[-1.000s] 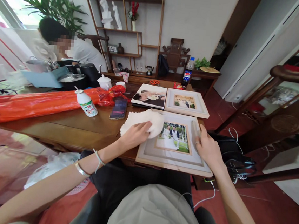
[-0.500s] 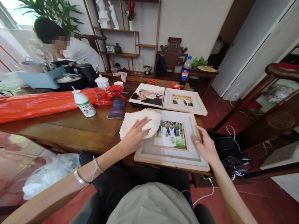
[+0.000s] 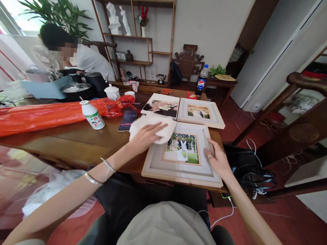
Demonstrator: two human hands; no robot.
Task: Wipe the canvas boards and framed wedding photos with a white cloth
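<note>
1. The left hand [image 3: 145, 136] lay flat, fingers spread, on a white cloth [image 3: 152, 122]; the cloth covered the far left corner of the frame [image 3: 176, 169], partly on the desk [image 3: 92, 140].
2. The right hand [image 3: 218, 161] rested open, fingers on the frame's right border; the frame lay flat at the near desk edge.
3. A phone [image 3: 128, 120] lay just beside the cloth; a bottle [image 3: 92, 115] stood farther left.

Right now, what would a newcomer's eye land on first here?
The big pale wooden picture frame with a wedding photo, lying flat at the near edge of the brown wooden table, draws the eye: the left hand presses a white cloth on its top-left corner, the right hand rests on its right side. Left of it, a long orange-red plastic-wrapped bundle stretches across it.
</note>
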